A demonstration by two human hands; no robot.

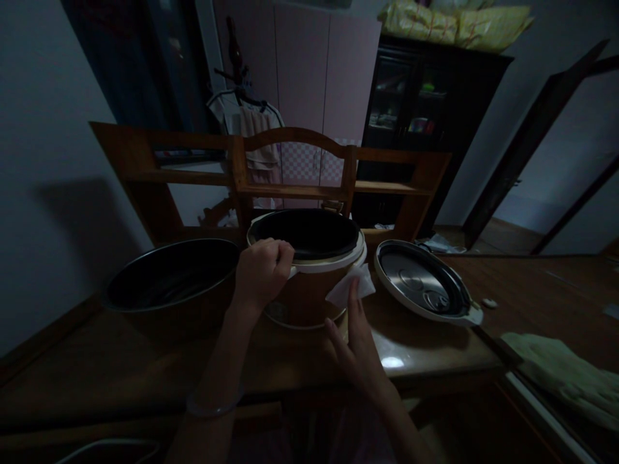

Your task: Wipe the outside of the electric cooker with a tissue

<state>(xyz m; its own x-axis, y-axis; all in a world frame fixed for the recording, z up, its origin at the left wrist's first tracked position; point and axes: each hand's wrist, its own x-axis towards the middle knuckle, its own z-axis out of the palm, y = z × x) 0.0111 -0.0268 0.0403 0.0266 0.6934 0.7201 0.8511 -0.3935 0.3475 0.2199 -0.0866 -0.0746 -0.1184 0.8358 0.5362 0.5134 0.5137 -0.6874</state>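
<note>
A rice cooker (309,293) with a white rim and a dark inner pot (309,232) stands lidless in the middle of the wooden desk. My left hand (264,267) is closed at the front left of its rim, fingers curled over the edge; their tips are hidden. With its fingers stretched out and thumb apart, my right hand (355,338) presses a white tissue (365,278) against the cooker's right front side. To the right lies a round lid (420,280), its metal inner face up. At the left is a large dark pot (174,277).
A wooden shelf rack (294,135) runs along the desk's back edge. Right of the lid is a small white piece (489,303). Light green cloth (561,367) lies at the far right. Beyond stand pink wardrobes (302,71) and a dark cabinet (435,142).
</note>
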